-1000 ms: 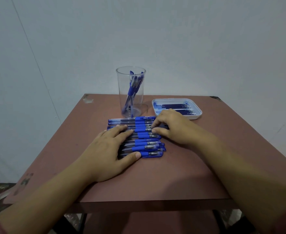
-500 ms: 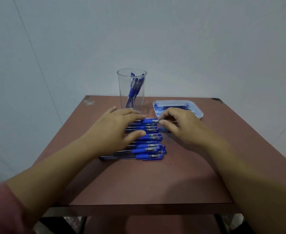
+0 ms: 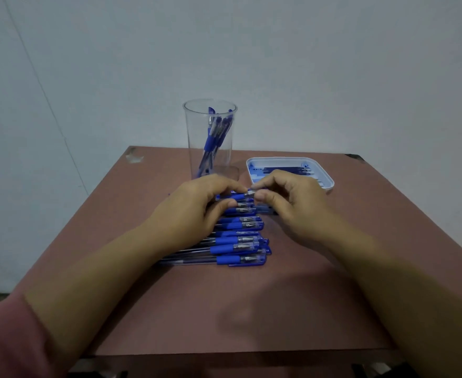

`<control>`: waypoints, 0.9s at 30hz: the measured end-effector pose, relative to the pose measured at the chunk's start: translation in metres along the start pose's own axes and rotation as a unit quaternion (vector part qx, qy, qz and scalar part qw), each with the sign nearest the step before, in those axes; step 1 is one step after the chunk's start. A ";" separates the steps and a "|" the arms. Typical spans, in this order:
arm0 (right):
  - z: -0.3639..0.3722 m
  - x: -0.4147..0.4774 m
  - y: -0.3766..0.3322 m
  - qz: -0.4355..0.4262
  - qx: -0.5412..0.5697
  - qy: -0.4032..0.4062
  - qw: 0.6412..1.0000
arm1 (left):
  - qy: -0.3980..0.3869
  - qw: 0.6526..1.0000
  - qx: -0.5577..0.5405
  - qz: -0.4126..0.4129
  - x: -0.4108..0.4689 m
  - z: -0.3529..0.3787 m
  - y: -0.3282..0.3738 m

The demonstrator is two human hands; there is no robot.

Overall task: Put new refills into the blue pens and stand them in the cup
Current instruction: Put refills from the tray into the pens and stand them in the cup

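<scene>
On the reddish-brown worktop (image 3: 224, 309), a row of blue pens (image 3: 238, 242), packed side by side from near to far, each with its long axis running left to right. Clear barrels to the left, blue rubber sleeves and capped writing ends to the right.

At the far end of the row, the farthest pen (image 3: 236, 197), lying along the same line, caught between both hands. Left grip (image 3: 194, 211) curled over its barrel from the left, fingers bent down across it, thumb tucked in on the near side, palm also covering the left parts of the next few pens. Right grip (image 3: 292, 208) pinching the pen's right, capped end between thumb and forefinger, the other fingers loosely bent behind. Impossible to tell whether raised clear of the row or resting on it.

Just beyond the left grip, upright at the far middle of the worktop, a tall clear cup (image 3: 193, 137) holding several standing pens (image 3: 214, 132), tilted with tops toward the right.

Right of the cup, toward the far right of the worktop, a shallow white tray (image 3: 326, 177) with dark refills (image 3: 287, 169) laid left to right inside, partly hidden behind the right grip.

Behind everything, a plain pale wall (image 3: 306, 64). At the near left corner, a pink sleeve (image 3: 6, 336).
</scene>
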State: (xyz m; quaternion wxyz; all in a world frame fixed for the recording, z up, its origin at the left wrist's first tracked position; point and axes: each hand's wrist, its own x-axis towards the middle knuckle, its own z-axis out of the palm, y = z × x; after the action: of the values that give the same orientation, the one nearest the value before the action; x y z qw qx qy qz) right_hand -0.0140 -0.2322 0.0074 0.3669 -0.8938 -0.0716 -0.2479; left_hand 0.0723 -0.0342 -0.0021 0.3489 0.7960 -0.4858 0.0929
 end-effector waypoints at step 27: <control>-0.047 -0.007 0.010 0.173 -0.059 -0.237 0.954 | 0.046 0.998 0.003 0.038 -0.004 -0.015 -0.020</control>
State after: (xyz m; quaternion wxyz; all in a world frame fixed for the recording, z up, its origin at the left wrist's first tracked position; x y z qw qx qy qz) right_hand -0.0352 -0.2716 0.0257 0.3231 -0.9456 0.0137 0.0349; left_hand 0.0899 -0.0166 -0.0022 0.3646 0.7731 -0.4987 0.1437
